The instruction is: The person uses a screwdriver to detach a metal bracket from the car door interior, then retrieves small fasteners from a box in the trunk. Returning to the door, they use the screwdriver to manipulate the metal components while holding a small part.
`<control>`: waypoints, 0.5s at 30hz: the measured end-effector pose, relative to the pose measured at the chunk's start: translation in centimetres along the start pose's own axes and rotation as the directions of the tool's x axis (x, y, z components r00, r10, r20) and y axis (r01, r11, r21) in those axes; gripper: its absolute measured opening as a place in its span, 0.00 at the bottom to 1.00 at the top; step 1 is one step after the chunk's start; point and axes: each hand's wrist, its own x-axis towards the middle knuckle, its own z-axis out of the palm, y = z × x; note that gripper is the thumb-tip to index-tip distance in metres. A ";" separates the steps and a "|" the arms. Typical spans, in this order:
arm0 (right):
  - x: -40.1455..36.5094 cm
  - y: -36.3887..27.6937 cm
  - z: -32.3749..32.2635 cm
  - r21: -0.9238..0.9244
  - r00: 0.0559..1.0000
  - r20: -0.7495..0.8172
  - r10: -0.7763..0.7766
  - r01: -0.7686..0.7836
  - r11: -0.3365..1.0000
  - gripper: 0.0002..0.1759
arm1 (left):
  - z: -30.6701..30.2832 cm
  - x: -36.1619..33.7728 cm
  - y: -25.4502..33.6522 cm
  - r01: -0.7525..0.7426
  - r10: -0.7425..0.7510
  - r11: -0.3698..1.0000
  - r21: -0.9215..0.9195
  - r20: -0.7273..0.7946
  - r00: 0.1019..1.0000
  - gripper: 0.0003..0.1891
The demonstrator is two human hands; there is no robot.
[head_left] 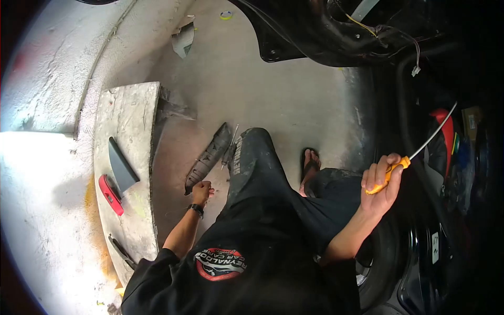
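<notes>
My right hand (380,181), raised at the right beside the car, is closed around the orange handle of a screwdriver (397,170). Its long metal shaft points up and to the right. My left hand (201,192) hangs low with curled fingers, by the near end of a long dark plastic piece (207,159) on the floor. Whether the fingers touch that piece or hold something small cannot be made out. A thin tool with a metal shaft (233,137) shows between the plastic piece and my knee.
At left, a worn bench (142,113) bears a dark grey wedge-shaped piece (122,165), a red-handled tool (109,194) and a dark slim tool (122,252). A black car panel (304,42) overhangs the top right, with a loose wire connector (416,70). A yellow tape roll (226,16) lies on the floor.
</notes>
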 end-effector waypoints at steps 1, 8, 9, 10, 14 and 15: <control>-0.9 0.0 0.0 -0.021 0.999 -0.046 0.000 -0.001 1.000 0.17 | -0.5 0.8 -1.4 0.015 -0.014 1.000 0.017 -0.027 1.000 0.12; -3.9 -1.1 -0.1 -0.267 0.846 -0.532 0.015 -0.185 0.946 0.14 | -1.8 5.1 -3.7 0.036 -0.044 0.997 0.064 0.123 0.991 0.12; -3.5 -0.7 -0.9 -0.150 0.849 -0.528 0.023 -0.120 0.981 0.14 | -1.6 5.2 -3.1 0.039 -0.044 0.998 0.045 0.114 0.993 0.12; -3.0 -1.0 -1.5 -0.131 0.854 -0.519 0.041 -0.127 0.983 0.15 | -1.2 5.1 -2.5 0.037 -0.040 0.999 0.030 0.100 0.994 0.13; 2.1 -2.9 -4.4 -0.195 0.811 -0.556 -0.180 0.083 0.977 0.17 | 1.4 5.0 0.9 0.029 -0.049 0.997 0.073 0.277 0.960 0.18; 4.0 -4.3 -5.5 -0.226 0.792 -0.562 -0.240 0.132 0.965 0.16 | 1.7 5.0 1.9 0.035 -0.073 0.993 0.111 0.359 0.931 0.21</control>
